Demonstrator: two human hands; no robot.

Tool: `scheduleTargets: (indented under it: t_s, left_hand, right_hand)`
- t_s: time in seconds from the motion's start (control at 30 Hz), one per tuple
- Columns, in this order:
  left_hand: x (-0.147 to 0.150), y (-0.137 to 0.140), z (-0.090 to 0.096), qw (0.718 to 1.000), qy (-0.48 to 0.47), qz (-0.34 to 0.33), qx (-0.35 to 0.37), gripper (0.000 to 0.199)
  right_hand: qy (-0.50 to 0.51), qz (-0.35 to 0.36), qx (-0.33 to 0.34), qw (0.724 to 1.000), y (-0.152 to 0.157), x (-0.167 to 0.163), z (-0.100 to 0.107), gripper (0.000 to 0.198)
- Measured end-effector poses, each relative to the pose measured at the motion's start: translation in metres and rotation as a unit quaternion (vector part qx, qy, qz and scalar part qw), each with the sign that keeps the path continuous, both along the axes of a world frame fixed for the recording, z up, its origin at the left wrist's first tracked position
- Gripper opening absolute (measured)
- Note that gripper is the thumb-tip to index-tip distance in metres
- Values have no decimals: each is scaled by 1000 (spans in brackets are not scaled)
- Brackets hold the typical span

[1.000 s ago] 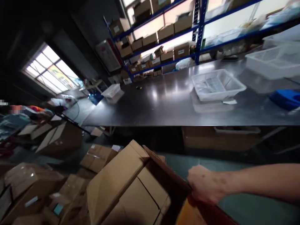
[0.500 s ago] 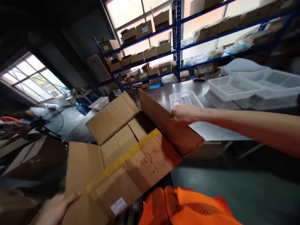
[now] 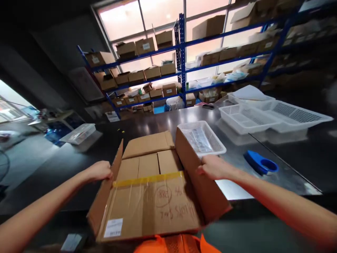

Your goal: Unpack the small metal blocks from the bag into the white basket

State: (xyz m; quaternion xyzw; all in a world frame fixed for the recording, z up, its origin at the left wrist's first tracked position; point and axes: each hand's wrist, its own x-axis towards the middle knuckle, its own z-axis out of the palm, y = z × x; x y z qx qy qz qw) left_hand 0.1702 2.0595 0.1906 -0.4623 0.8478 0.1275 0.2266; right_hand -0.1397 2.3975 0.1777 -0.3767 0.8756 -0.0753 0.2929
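A large open cardboard box [image 3: 152, 196] with yellow tape and red handwriting sits at the near edge of the steel table [image 3: 79, 161], its flaps standing up. My left hand [image 3: 98, 171] grips the box's left flap. My right hand [image 3: 213, 167] grips the right flap. An orange garment [image 3: 179, 244] shows just below the box.
A white mesh basket [image 3: 201, 137] stands right behind the box, larger white trays [image 3: 265, 116] at the right. A blue tape dispenser [image 3: 260, 163] lies right of my right hand. A clear lidded tub [image 3: 79, 133] sits at the left. Blue shelving [image 3: 181, 52] with cartons lines the back.
The box rose from the floor onto the table's near edge. My left hand came up to its left flap. The view swung from the floor cartons toward the table and shelves.
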Motion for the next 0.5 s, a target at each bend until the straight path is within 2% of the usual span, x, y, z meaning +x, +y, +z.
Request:
scheduleTargets:
  t_s: [0.1, 0.2, 0.23, 0.33, 0.4, 0.43, 0.5]
  left_hand:
    - [-17, 10, 1, 997, -56, -15, -48, 32]
    - [-4, 21, -6, 994, -69, -4, -87, 32]
    - [3, 26, -9, 993, -67, 7, -100, 37]
    - [22, 38, -16, 988, -39, 53, -140, 67]
    - [30, 44, -22, 986, -7, 78, -145, 83]
    - [34, 47, -26, 988, 18, 101, -118, 86]
    - [47, 56, -35, 976, 151, 159, -4, 89]
  right_hand:
    - [-19, 6, -39, 999, -7, 26, 1, 44]
    - [-34, 32, -105, 993, -10, 51, -13, 60]
    - [-58, 41, -138, 988, -8, 58, -23, 68]
    - [-170, 98, -274, 942, 7, 83, -67, 85]
    - [-174, 197, -336, 904, 22, 99, -109, 87]
    - [-129, 266, -346, 890, 31, 106, -130, 85]
    - [22, 367, -368, 854, 47, 116, -171, 84]
